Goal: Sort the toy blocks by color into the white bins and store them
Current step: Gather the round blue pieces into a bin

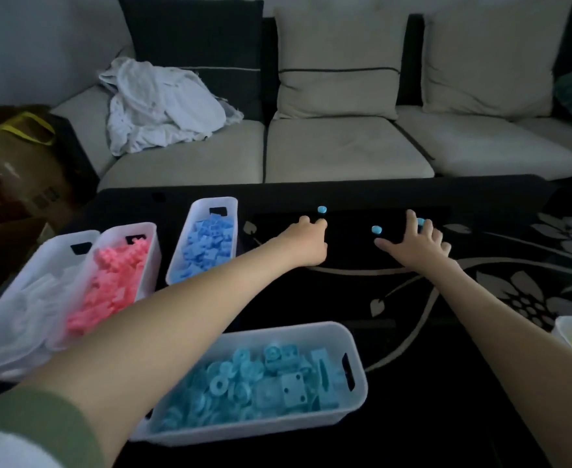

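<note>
Three small cyan pieces lie on the black table (345,204). One cyan piece (321,209) sits just beyond the curled fingers of my left hand (306,241), whose palm is hidden. My right hand (416,243) is spread flat, its fingers over a second cyan piece (420,221). A third cyan piece (376,229) lies just left of that hand's thumb. Nearest me stands a white bin (278,327) of cyan blocks. To the left are a bin (234,206) of blue blocks, a bin (126,228) of pink blocks and a bin (65,236) of whitish pieces.
A bin (571,320) holding yellow blocks peeks in at the right edge. Behind the table is a sofa (342,146) with a crumpled white cloth (156,106). A brown bag (14,157) stands at far left. A flowered rug (531,288) lies to the right.
</note>
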